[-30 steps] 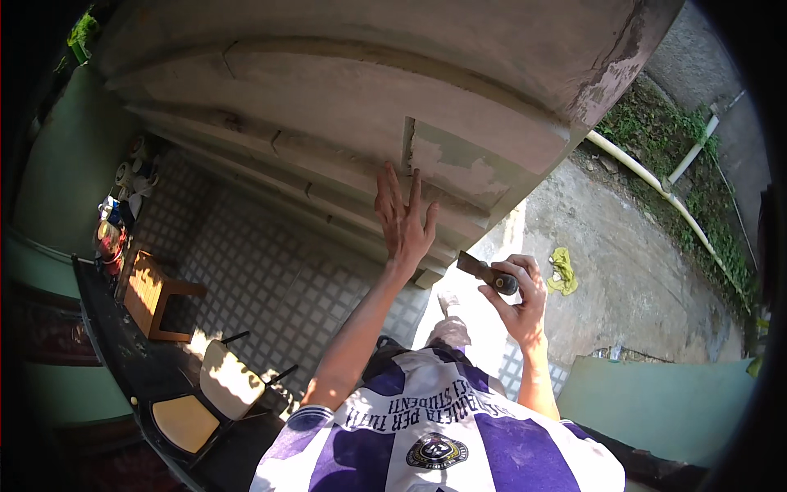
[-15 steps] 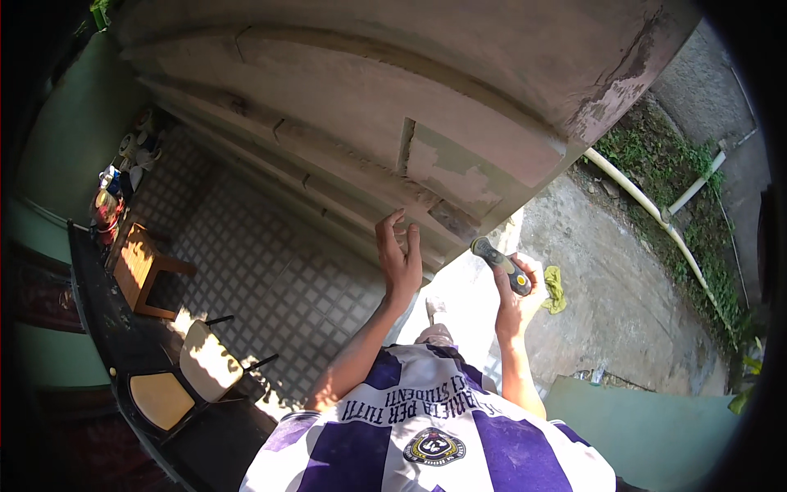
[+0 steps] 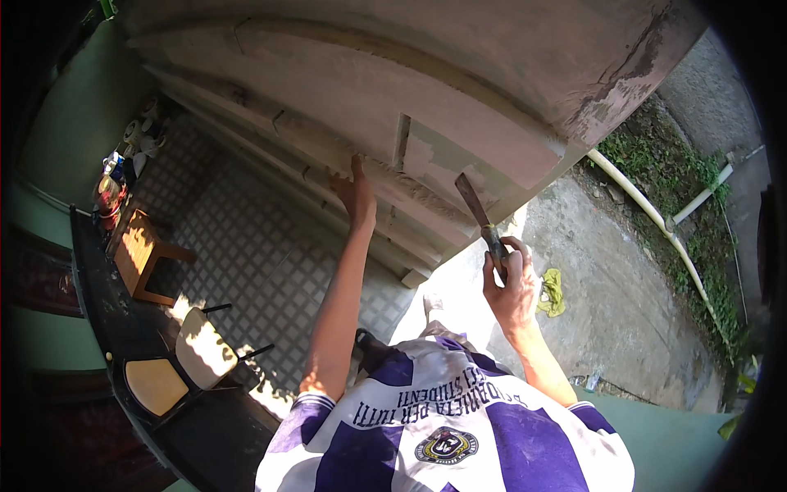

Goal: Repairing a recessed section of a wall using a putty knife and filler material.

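Note:
My right hand [image 3: 515,289] is wrapped round the dark handle of a scraper [image 3: 473,202]. Its flat, greyish blade points up and to the left, in front of the peeling patch [image 3: 447,156] low on the wall. Whether the blade's tip touches the wall, I cannot tell. My left hand [image 3: 357,197] is stretched out at the moulded ledge [image 3: 402,182] along the wall's lower part, fingers apart and holding nothing. It seems to rest against the ledge.
A yellow-green cloth [image 3: 551,293] lies on the concrete ground [image 3: 623,303] at right. White pipes [image 3: 631,193] run beside plants. At left are a wooden stool [image 3: 141,256], a chair [image 3: 205,348] and a tiled floor [image 3: 270,271].
My left hand has moved forward and left to the wall ledge. My right hand has turned the scraper, so its blade now shows, pointing up at the wall.

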Demonstrator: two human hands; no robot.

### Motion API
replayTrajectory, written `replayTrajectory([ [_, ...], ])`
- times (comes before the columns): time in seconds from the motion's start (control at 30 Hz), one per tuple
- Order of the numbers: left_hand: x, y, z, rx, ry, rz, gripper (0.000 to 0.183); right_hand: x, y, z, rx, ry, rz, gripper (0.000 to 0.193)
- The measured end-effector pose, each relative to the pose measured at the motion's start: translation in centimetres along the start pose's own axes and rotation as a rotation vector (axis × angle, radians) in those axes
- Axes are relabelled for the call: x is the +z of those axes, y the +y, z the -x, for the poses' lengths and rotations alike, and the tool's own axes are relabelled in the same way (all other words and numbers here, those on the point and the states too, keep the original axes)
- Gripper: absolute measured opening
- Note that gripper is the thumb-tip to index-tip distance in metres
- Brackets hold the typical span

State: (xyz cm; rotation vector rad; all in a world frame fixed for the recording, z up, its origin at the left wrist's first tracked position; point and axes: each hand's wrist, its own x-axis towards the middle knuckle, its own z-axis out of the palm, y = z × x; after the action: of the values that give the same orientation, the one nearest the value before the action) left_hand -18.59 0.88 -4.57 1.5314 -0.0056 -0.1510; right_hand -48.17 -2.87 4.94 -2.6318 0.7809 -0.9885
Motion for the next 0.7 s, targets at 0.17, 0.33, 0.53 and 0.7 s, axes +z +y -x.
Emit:
replayTrajectory([
  [0.17,3.6,3.5,-7.5,-0.202,0.163,-0.257,0.093,-0.1,-0.8,-2.6,0.166,-0.396,0.290,0.081],
  [0.33,3.4,0.8,-10.7,-0.102,0.327,-0.282,0.075,0.3,-1.5,-3.2,0.108,-0.412,0.373,0.084],
  [0.53,4.1,0.5,-10.1,-0.005,0.321,-0.340,0.065,0.0,-3.1,-3.8,0.062,-0.383,0.474,0.088],
  [0.7,4.0,0.6,-10.1,-0.009,0.337,-0.351,0.068,-1.0,-3.2,-3.8,0.050,-0.447,0.548,0.090],
])
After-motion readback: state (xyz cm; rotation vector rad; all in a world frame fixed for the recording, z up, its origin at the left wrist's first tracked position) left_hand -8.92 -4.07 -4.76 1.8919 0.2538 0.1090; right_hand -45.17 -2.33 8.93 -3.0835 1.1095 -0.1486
